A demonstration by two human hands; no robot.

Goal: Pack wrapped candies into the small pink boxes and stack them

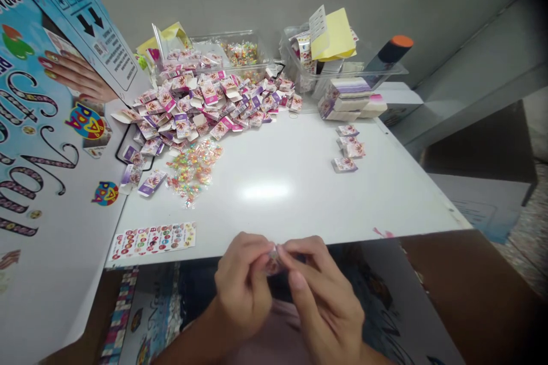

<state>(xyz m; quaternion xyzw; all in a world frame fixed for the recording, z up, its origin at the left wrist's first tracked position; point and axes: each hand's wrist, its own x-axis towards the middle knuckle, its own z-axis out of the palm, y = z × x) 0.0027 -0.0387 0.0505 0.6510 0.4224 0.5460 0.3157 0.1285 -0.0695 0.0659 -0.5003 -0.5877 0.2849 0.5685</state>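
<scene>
Packaging (273, 264), small and largely hidden by fingers, is held at the near edge of the white bench (274, 165); its exact kind cannot be told. By the left hand (246, 282) it is pinched between thumb and forefinger, and the grip of the right hand (325, 291) is likewise clamped on it from the right.

Along the near edge, to the left, sticker sheets (156, 239) are laid in an overlapping row. Farther on the left, clear bags of bright pieces (194, 168) are spread out, and beyond them small printed boxes (209, 91) are heaped. Behind this heap, more bright pieces are contained in a clear tray (262, 48).

At the far right, yellow paper (336, 37) and a dark cylinder with an orange top (389, 54) are held in a second tray (305, 82). Stacked cartons (345, 97) are set before it, with a few loose cartons (345, 165) placed nearer. Pink scraps (382, 232) are seen by the near right edge. The left side is bounded by a large printed panel (43, 142).
</scene>
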